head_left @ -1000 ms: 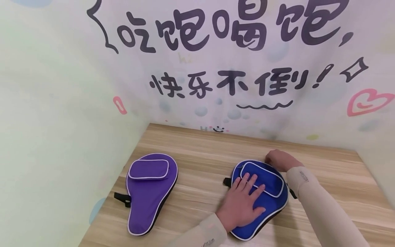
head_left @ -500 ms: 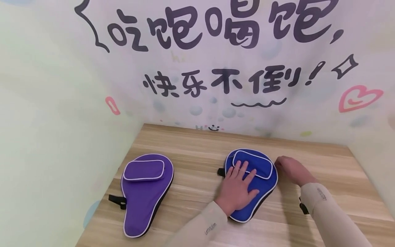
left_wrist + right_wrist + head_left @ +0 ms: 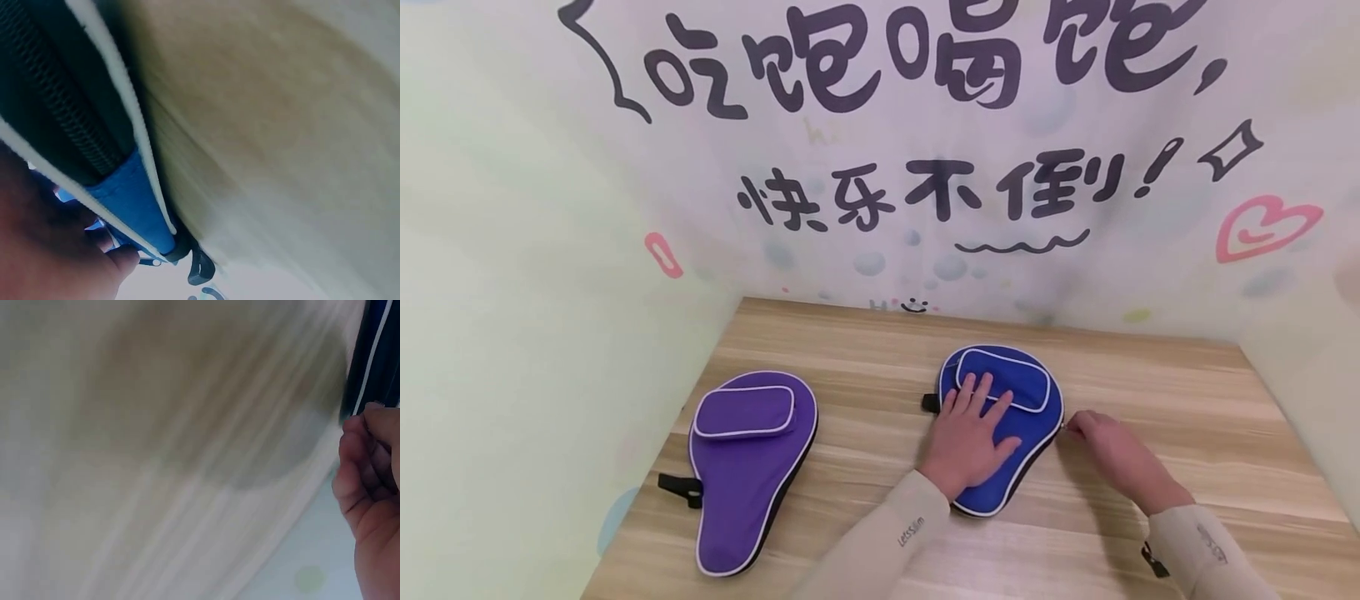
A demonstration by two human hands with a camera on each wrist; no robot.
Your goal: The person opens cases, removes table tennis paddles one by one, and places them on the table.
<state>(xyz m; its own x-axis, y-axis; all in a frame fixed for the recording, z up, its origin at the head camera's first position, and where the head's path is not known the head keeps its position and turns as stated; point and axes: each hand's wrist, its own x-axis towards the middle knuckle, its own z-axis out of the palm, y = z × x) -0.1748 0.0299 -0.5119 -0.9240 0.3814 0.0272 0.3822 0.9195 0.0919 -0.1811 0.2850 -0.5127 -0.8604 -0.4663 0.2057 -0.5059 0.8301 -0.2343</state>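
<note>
Rests a spread left hand (image 3: pixel 967 442) on the blue case (image 3: pixel 1032 423) on the desk (image 3: pixel 865 467), pinching its edge with the right hand (image 3: pixel 1116 457), with zipper teeth (image 3: pixel 62 103) visible only from the left wrist.

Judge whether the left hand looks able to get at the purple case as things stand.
Probably yes. Only tabletop shows between the left hand and the purple case; the hand would likely just have to lift off the blue case it rests on.
</note>
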